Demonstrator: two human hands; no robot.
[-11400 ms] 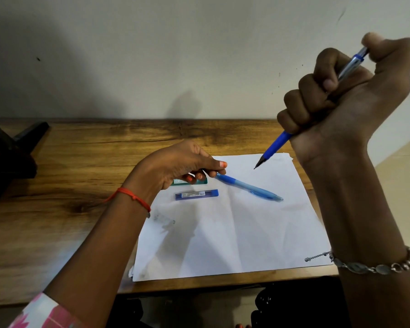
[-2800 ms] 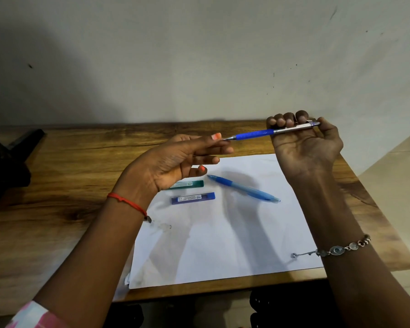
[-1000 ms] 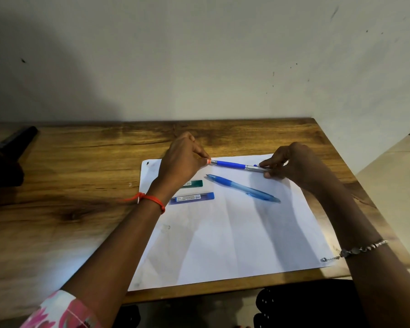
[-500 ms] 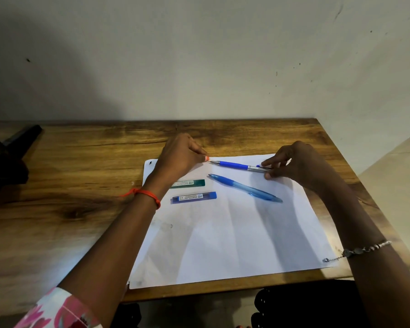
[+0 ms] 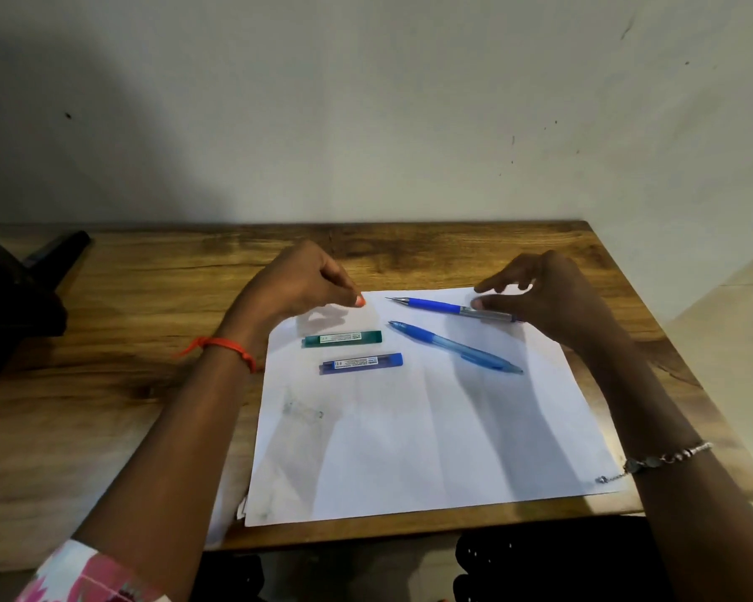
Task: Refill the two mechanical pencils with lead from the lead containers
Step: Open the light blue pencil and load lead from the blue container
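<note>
Blue-and-silver pencil [image 5: 453, 307] lies between both hands

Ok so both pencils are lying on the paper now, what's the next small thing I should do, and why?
Probably bring the right hand down to the light blue pencil and pick it up. The blue and silver pencil lies flat on the paper, and both hands look empty above it; the left hand hovers near the green lead container, ready to take it.

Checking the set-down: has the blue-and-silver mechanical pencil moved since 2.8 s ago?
Yes. The blue-and-silver mechanical pencil came down from mid-air onto the white paper sheet, beyond the translucent blue pencil.
</note>
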